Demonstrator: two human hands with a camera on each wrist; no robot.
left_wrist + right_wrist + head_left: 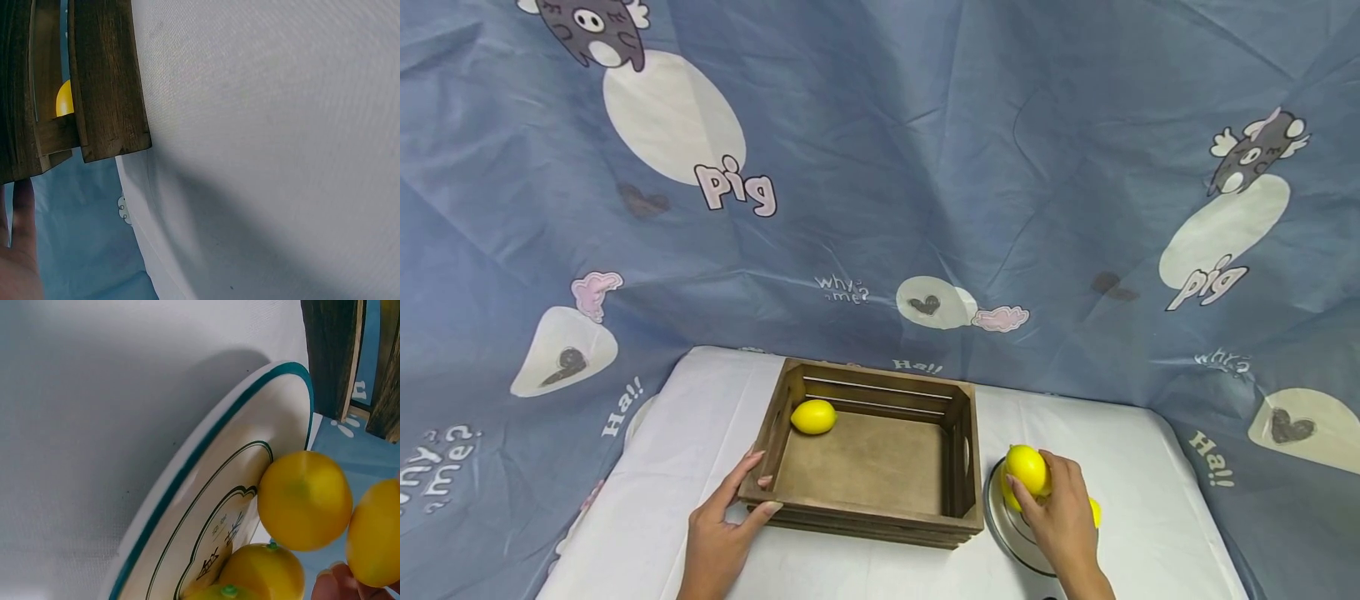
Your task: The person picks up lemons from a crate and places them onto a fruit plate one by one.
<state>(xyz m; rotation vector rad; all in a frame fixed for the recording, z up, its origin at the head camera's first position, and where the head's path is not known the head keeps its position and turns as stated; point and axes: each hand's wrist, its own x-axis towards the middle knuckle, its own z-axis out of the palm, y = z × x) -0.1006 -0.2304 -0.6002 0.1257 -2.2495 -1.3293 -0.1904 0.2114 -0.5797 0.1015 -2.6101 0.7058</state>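
My left hand (722, 537) grips the front left corner of a brown slatted wooden crate (865, 467), thumb along the front and fingers at the left side. One lemon (813, 417) lies inside the crate, toward its back left corner. To the right of the crate, my right hand (1063, 517) pinches another lemon (1027, 468) over a white plate (1024, 548) with a dark rim. In the right wrist view, the held lemon (378, 534) is beside a rounder-looking lemon (306, 500) on the plate, with more lemons (265, 569) below it. My right hand partly hides the plate's lemons in the head view.
A white cloth (640, 533) covers the table under the crate and plate. Behind and at both sides hangs a blue printed curtain (850, 208), close to the crate's back wall. The plate sits near the crate's front right corner.
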